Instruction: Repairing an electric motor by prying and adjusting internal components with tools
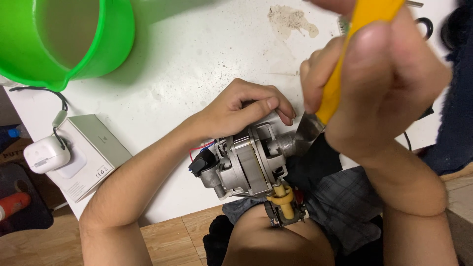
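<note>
Closest to the lens, the person's right hand [389, 83] is curled in a tight fist around the yellow plastic handle of a flat-bladed steel scraper [335, 83], its dull metal blade angled down to touch the threaded shaft end of a small silver-grey electric motor [246, 162]. The left hand [246, 106] lies on top of the motor, fingers bent and pressed over its upper housing, thumb stretched along the casing. The motor sits at the near edge of a scuffed white tabletop [197, 64], partly over the person's lap, with thin red and blue wires [199, 148] and a black plug at its left end and a pale yellow plastic fitting [282, 196] on the underside. Dark checked cloth [340, 197] lies bunched beneath it.

Further left, near the table corner, a flat white rectangular carton [93, 152] lies with small grey symbols printed on its near corner. A white rounded earphone case [47, 153] rests against it, tied to a thin black cord [59, 106]. At the far left stands a bright green plastic bucket [74, 34]. A brownish stain [290, 20] marks the tabletop's far side. Wooden plank flooring [167, 236] shows below.
</note>
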